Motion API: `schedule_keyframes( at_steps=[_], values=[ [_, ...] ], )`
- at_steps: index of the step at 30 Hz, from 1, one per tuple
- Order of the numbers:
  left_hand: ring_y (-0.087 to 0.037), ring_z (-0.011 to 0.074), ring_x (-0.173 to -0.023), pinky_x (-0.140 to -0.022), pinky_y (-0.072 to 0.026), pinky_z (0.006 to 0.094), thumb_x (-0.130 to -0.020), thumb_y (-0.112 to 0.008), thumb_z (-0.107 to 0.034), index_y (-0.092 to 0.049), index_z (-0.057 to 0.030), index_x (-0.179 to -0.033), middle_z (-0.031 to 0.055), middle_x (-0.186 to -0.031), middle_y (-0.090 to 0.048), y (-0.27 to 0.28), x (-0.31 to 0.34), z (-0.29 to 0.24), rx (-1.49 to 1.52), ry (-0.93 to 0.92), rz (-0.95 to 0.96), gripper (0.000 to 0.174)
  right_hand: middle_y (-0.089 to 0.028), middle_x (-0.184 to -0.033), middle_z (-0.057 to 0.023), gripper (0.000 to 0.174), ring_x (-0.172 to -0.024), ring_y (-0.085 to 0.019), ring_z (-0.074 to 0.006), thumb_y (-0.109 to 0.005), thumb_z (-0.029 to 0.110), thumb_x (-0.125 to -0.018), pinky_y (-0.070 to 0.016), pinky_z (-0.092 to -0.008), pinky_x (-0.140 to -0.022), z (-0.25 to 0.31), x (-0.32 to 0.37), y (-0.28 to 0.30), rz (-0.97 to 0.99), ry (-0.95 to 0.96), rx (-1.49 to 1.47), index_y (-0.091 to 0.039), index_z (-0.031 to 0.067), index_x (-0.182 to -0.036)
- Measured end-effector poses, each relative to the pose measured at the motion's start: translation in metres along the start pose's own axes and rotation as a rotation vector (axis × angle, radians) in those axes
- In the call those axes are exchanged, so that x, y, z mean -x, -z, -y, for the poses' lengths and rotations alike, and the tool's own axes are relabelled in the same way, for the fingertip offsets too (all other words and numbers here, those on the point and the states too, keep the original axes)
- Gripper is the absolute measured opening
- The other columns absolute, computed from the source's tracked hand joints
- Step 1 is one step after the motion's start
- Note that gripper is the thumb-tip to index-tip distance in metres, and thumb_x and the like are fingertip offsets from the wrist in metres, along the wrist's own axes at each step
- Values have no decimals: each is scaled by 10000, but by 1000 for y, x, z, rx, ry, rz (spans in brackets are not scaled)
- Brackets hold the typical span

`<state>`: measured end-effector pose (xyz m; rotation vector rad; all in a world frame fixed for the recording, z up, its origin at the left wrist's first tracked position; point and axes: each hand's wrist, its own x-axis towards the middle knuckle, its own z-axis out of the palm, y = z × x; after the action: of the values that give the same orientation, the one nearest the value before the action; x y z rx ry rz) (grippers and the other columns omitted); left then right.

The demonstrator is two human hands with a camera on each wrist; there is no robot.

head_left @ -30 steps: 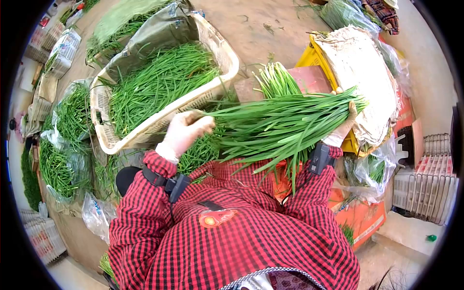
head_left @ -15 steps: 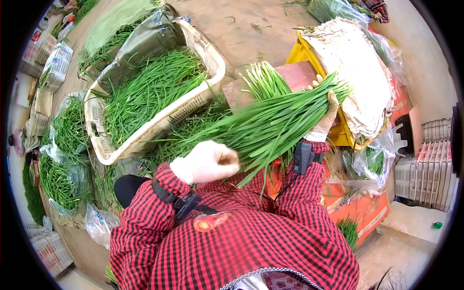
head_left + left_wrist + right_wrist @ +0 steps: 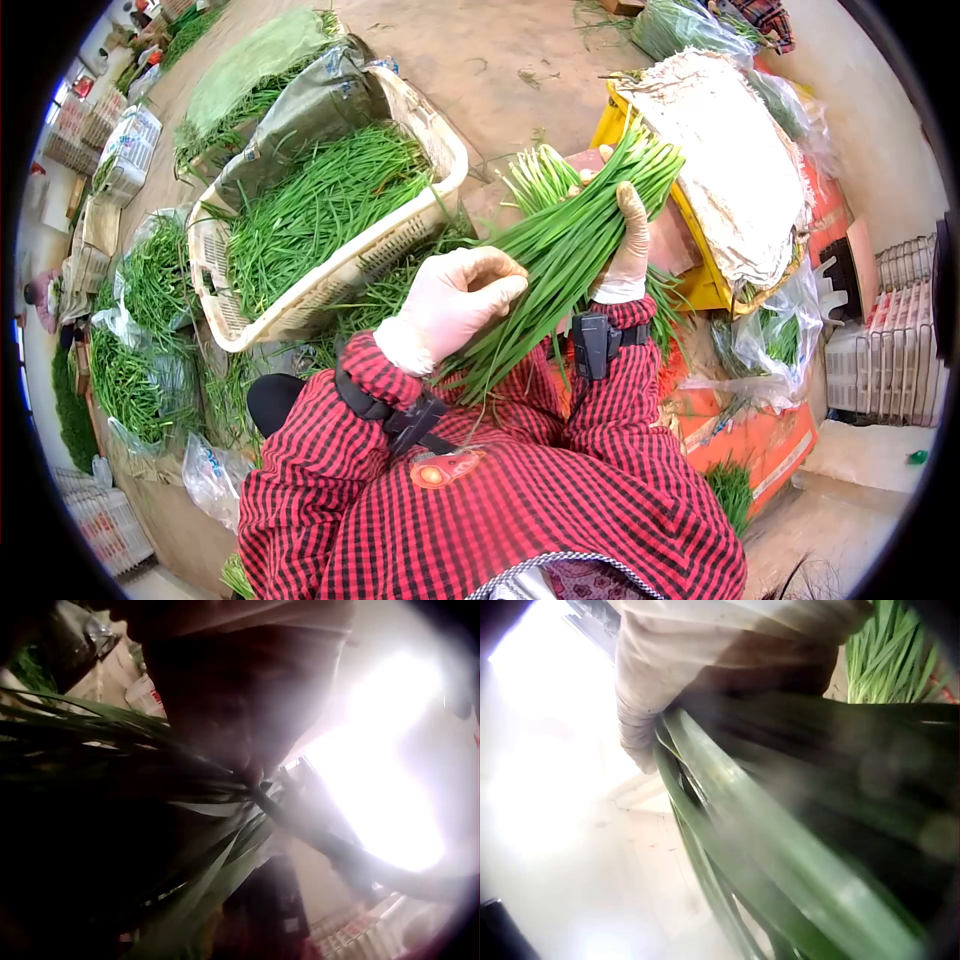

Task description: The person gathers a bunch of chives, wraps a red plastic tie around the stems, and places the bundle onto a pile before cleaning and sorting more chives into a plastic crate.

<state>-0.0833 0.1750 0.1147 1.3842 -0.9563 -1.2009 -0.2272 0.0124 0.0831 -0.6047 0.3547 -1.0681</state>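
A bunch of garlic chives (image 3: 570, 240) slants across the head view, pale stem ends up and leaf tips down towards the checked sleeves. My gloved right hand (image 3: 627, 252) grips it near the stem end, thumb on the near side. In the right wrist view that glove (image 3: 705, 660) wraps round the leaves. My gloved left hand (image 3: 450, 305) is at the bunch's left edge, thumb and forefinger brought together. Dark in the left wrist view, its fingertips (image 3: 251, 771) pinch a thin chive leaf (image 3: 289, 821). Behind the bunch lies another bunch of chives (image 3: 535, 175).
A cream plastic crate (image 3: 335, 280) heaped with loose chives stands to the left. On the right is a yellow crate (image 3: 705, 275) under a white cloth (image 3: 730, 160). Filled plastic bags (image 3: 150, 370) stand at far left, and stacked white crates (image 3: 885, 350) at far right.
My right hand has swung the bunch leftward and tilted it steeper, stem ends up. The left hand has moved right and in to the leaves, its thumb and forefinger now meeting there.
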Motion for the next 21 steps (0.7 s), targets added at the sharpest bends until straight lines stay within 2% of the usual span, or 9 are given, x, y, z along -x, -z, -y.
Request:
schedule_keyframes(
  at_steps=[5, 7, 9, 11, 13, 15, 17, 20, 21],
  values=[
    [-583, 41, -658, -569, -451, 195, -952, -721, -189, -677, -30, -1036, -17, -772, -648, 11, 11, -30, 247, 200, 256, 185, -671, -1062, -84, 637, -921, -661, -208, -753, 308, -895, -581, -379, -839, 12, 5, 18, 70, -42, 58, -494, 84, -1432],
    [-609, 68, -689, -611, -496, 224, -949, -734, -175, -690, -17, -1026, 5, -800, -662, 16, 15, -27, 309, 222, 508, 181, -659, -1018, -83, 632, -902, -665, -200, -743, 295, -901, -589, -359, -819, 25, 7, 17, 26, -38, 158, -493, 59, -1432],
    [-621, 76, -739, -664, -526, 244, -947, -736, -144, -694, 9, -1044, 22, -850, -681, 16, 22, -23, 286, 292, 749, 186, -680, -1017, -103, 590, -886, -679, -218, -771, 286, -865, -597, -380, -808, 45, 0, 38, -4, -17, 201, -554, 60, -1364],
    [-622, 81, -785, -716, -532, 250, -956, -731, -172, -699, 13, -1065, 22, -894, -694, 27, 28, -22, 29, 273, 795, 217, -676, -1001, -113, 629, -873, -678, -208, -787, 330, -848, -603, -371, -787, 78, -3, 53, -105, 18, 317, -552, 41, -1355],
    [-622, 80, -798, -735, -528, 258, -940, -737, -176, -703, 5, -1065, 22, -903, -693, 57, 32, -5, -243, 97, 707, 222, -682, -1001, -121, 627, -841, -684, -213, -776, 369, -864, -616, -361, -753, 122, -13, 74, -58, 13, 409, -555, 41, -1350],
    [-621, 79, -821, -763, -520, 259, -911, -736, -177, -710, -5, -1061, 19, -900, -688, 93, 43, 28, -153, 343, 474, 230, -706, -987, -121, 524, -828, -707, -203, -713, 290, -924, -609, -346, -706, 161, -25, 81, -27, -23, 489, -560, 17, -1345],
    [-621, 78, -785, -738, -526, 257, -888, -722, -228, -707, -14, -1066, 15, -892, -697, 121, 46, 55, -350, 402, 211, 279, -709, -1024, -98, 527, -846, -699, -179, -723, 250, -919, -584, -313, -722, 193, -43, 99, -61, -330, 656, -560, 18, -1363],
    [-647, 102, -827, -778, -532, 267, -879, -732, -243, -686, -24, -1184, 25, -960, -714, 148, 47, 83, -529, 438, -27, 378, -713, -1071, -56, 555, -889, -675, -197, -780, 215, -849, -543, -331, -817, 166, -69, 65, 56, -131, 1308, -604, 9, -1333],
    [-654, 111, -828, -791, -534, 277, -878, -736, -253, -684, -31, -1198, 33, -975, -723, 153, 45, 93, -533, 438, -83, 393, -719, -1089, -96, 650, -952, -681, -215, -809, 254, -797, -534, -337, -861, 150, -83, 68, 74, -184, 1405, -582, -9, -1346]
  ],
)
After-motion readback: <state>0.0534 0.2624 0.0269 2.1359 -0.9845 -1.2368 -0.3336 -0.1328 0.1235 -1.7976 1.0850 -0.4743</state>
